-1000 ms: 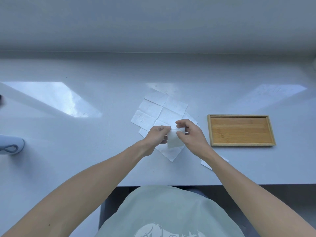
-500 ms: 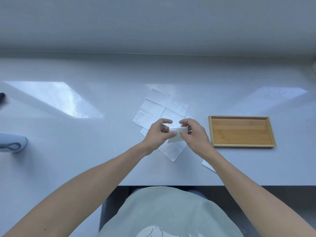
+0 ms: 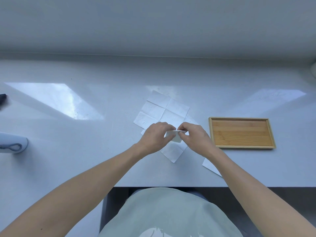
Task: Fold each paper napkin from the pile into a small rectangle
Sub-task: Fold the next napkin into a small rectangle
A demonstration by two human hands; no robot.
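Note:
A small folded white napkin is held just above the table between both hands. My left hand pinches its left end and my right hand pinches its right end, fingertips almost meeting at the top edge. Under the hands lies the pile of unfolded white napkins, creased into squares and spread at an angle. One more napkin corner shows beneath my right forearm.
A shallow wooden tray sits just right of my hands. A pale blue object with a cord loop lies at the left edge, a dark item behind it. The table's front edge runs close below my forearms.
The napkin has been folded smaller, from a hanging flap into a narrow strip. My hands have closed in on each other over the pile.

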